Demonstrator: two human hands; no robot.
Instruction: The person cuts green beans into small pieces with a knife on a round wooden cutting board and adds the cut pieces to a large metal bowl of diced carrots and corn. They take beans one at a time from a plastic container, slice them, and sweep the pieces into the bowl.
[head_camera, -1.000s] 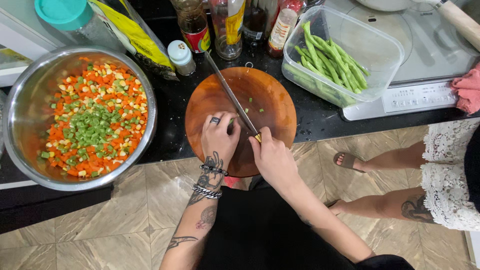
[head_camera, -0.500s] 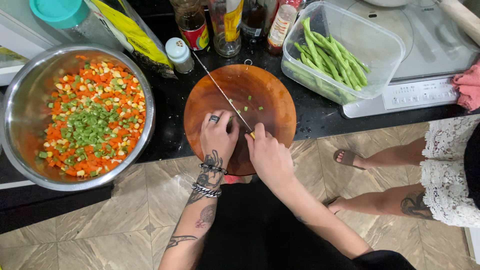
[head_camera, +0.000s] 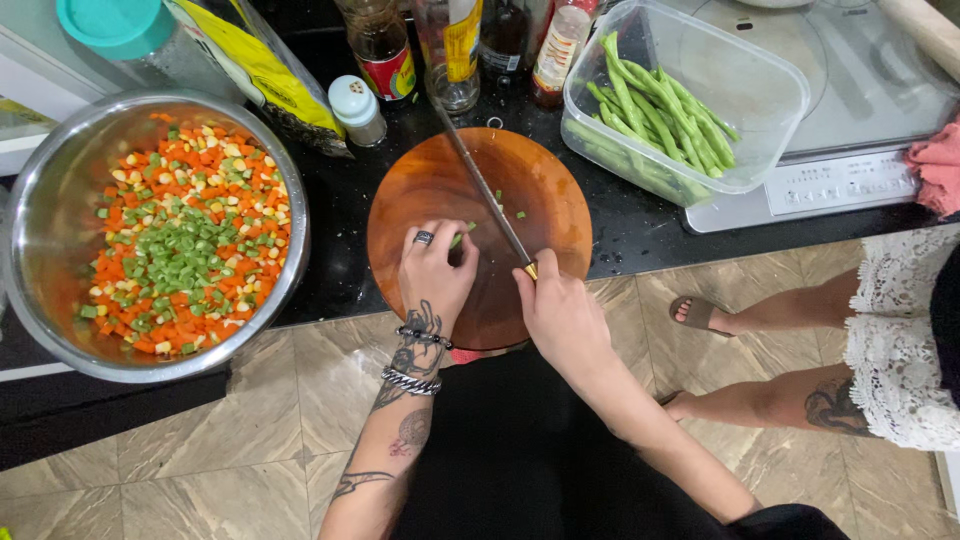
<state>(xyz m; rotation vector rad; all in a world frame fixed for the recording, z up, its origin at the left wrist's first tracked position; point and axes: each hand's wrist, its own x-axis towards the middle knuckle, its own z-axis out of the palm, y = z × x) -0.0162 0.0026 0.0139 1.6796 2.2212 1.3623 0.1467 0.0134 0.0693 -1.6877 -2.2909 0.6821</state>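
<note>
A person stands at a black counter (head_camera: 640, 235) in a kitchen with a tan tiled floor (head_camera: 220, 460), seen from above. The right hand (head_camera: 562, 315) is closed around the handle of a long knife (head_camera: 482, 185), whose blade runs up and to the left across a round wooden board (head_camera: 420, 190). The left hand (head_camera: 435, 275), with a ring and bracelets at the wrist, lies on the board just left of the blade, fingers curled down over a green bean (head_camera: 458, 238); only a bit of the bean shows past the fingertips. A few cut green pieces (head_camera: 520, 214) lie on the board on the far side of the blade.

Left of the board sits a steel bowl (head_camera: 30, 240), filled with diced carrot, corn and chopped beans (head_camera: 185, 250). Right of the board, a clear plastic tub (head_camera: 760, 90) holds whole green beans (head_camera: 655, 115) and rests partly on a white induction cooktop (head_camera: 850, 185). Along the back of the counter stand sauce bottles (head_camera: 385, 50), a small white shaker (head_camera: 355, 108), a yellow packet (head_camera: 245, 60) and a jar with a teal lid (head_camera: 105, 22). A pink cloth (head_camera: 938, 165) lies at the right edge.

On the floor to the right stands a second person in white lace shorts (head_camera: 895, 340), with bare legs and a sandal (head_camera: 700, 315).
</note>
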